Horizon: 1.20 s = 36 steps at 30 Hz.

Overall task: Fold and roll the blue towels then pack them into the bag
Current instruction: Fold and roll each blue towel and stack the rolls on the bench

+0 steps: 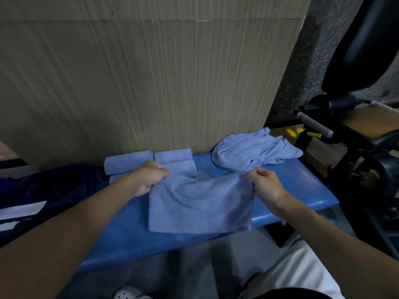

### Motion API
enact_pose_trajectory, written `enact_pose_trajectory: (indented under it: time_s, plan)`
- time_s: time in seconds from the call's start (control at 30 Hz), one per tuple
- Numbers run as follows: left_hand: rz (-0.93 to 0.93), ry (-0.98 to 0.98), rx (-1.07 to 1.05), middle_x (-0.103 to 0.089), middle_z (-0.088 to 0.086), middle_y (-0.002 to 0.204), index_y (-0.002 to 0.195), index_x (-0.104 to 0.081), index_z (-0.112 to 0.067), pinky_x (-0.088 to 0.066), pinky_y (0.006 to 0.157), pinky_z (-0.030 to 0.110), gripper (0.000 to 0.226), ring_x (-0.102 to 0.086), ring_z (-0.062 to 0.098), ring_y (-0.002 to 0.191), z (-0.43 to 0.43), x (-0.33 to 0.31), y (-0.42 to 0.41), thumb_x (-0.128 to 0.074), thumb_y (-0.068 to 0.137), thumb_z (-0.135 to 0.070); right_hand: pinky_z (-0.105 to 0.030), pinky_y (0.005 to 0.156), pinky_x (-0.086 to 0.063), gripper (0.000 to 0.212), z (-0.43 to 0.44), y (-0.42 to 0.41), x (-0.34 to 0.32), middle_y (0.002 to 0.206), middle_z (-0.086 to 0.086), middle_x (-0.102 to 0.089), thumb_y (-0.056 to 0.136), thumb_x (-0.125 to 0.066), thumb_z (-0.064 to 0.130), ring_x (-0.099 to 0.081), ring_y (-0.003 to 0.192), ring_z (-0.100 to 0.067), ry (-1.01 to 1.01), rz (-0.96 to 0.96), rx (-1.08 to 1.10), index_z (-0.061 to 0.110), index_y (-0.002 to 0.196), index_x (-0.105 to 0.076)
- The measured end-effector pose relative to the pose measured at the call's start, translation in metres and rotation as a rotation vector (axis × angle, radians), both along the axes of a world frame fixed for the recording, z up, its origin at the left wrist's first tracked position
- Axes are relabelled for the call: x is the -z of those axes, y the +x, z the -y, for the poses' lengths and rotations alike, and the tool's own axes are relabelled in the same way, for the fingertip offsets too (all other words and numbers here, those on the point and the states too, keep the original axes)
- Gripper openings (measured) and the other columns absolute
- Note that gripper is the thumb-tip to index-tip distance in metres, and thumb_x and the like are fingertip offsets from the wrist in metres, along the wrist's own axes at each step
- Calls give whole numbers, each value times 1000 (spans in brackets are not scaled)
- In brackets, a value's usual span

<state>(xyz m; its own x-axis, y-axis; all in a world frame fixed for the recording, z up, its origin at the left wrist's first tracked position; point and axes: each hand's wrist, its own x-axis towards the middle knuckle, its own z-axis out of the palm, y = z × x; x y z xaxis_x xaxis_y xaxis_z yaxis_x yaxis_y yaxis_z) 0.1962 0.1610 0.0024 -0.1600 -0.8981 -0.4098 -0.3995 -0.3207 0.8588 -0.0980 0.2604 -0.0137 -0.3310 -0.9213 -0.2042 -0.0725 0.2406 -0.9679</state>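
Observation:
A light blue towel (200, 203) lies folded over on the blue padded bench (302, 186), its far edge lifted. My left hand (149, 178) pinches its far left corner and my right hand (266, 183) pinches its far right corner. Behind my left hand, several rolled blue towels (129, 161) lie side by side against the wall. A crumpled heap of loose blue towels (254, 152) sits at the bench's far right. A dark navy bag (54, 190) with a white stripe lies at the bench's left end.
A tan wood-grain wall panel (151, 72) rises directly behind the bench. Black gym equipment (356, 126) with a grey handle and yellow parts stands close on the right. A white perforated shoe (129, 294) shows on the floor below.

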Motion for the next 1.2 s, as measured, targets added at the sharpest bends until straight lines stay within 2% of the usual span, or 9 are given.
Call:
enact_pose_trajectory:
  time_s: [0.03,0.1,0.33,0.47,0.67,0.83,1.0,1.13,1.2]
  plan:
    - [-48,-50,-31,-59,14,89,92,-60,-5,-46,75,38,4,-56,25,84,-1,-6,2,-57,92,-4,-32,58,-32,30,-2,-1,-5,62,-1,-36,89,-54,8,-35,64,-17,-22,4,-7,14,63,-41]
    - [-129,-119,-117,-70,18,100,112,-63,3,-53,82,42,24,-63,28,91,-3,-17,4,-61,91,-8,-33,58,-31,29,-5,-3,-16,63,-3,-34,90,-54,7,-33,64,-18,-72,14,0,13,65,-41]
    - [-227,-549,-203,-67,-2,85,100,-71,-13,-48,81,26,21,-59,12,83,-17,-71,20,-57,94,1,-34,59,-38,13,-15,-12,-65,70,-10,-42,73,-58,19,-41,69,-21,-238,-9,120,14,65,-49]
    - [-213,-667,-173,-68,-14,70,105,-68,-15,-50,73,14,26,-63,-4,68,-21,-108,33,-58,92,5,-28,51,-36,26,-16,-17,-97,61,-5,-40,88,-54,3,-39,57,-16,-303,-73,134,14,66,-45]
    - [-156,-795,-161,-69,-6,76,116,-65,-3,-51,69,8,30,-62,-5,62,-28,-142,45,-64,88,7,-29,56,-36,23,-11,-15,-130,70,-4,-44,90,-55,-1,-41,66,-15,-433,-77,113,21,92,-55]
    - [-54,-868,-146,-64,4,79,114,-66,-5,-48,67,4,31,-59,-7,60,-33,-157,50,-67,85,6,-25,65,-44,18,-13,-8,-145,76,-4,-59,91,-58,-3,-55,69,-11,-462,-39,-18,15,91,-64]
    - [8,-892,-160,-61,5,75,108,-68,-6,-48,67,5,25,-58,-6,59,-37,-161,57,-70,85,2,-27,74,-50,39,-11,-8,-141,100,-7,-61,84,-64,-7,-58,90,-15,-343,-408,-157,11,118,-58]
    - [71,-918,-141,-57,1,69,105,-69,-5,-46,61,3,21,-56,-8,53,-39,-162,60,-70,85,3,-39,81,-56,17,-9,-12,-139,100,-13,-68,90,-63,3,-64,93,-22,-384,-512,-143,9,105,-65]
    - [125,-936,-133,-58,0,67,104,-71,-3,-45,59,3,19,-55,-8,53,-37,-161,64,-69,85,1,-34,69,-52,11,-9,-14,-142,81,-13,-61,92,-63,9,-58,76,-18,-393,-548,-150,-1,96,-65]
